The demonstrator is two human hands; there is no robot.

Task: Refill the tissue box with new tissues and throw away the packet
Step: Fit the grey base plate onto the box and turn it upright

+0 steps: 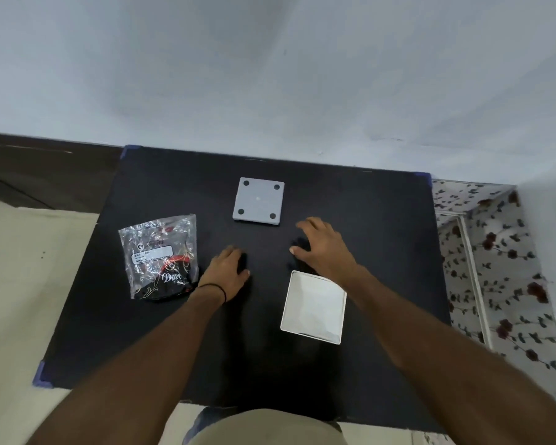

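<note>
A white square tissue box (313, 308) stands open side up on the black table (382, 252), near the front right; its inside looks white. Its grey square base plate (259, 202) with four black feet lies apart at the back middle. A crinkled clear plastic packet (159, 256) with black and red print lies flat at the left. My left hand (228, 273) rests palm down on the table just right of the packet, holding nothing. My right hand (321, 247) hovers with fingers spread between the base plate and the box, empty. Dark smudges under both hands look like shadows.
The table's back edge meets a pale wall. Blue tape marks the table corners (42, 375). A flowered cloth (501, 284) hangs at the right side. Pale floor tiles (29, 284) show at the left.
</note>
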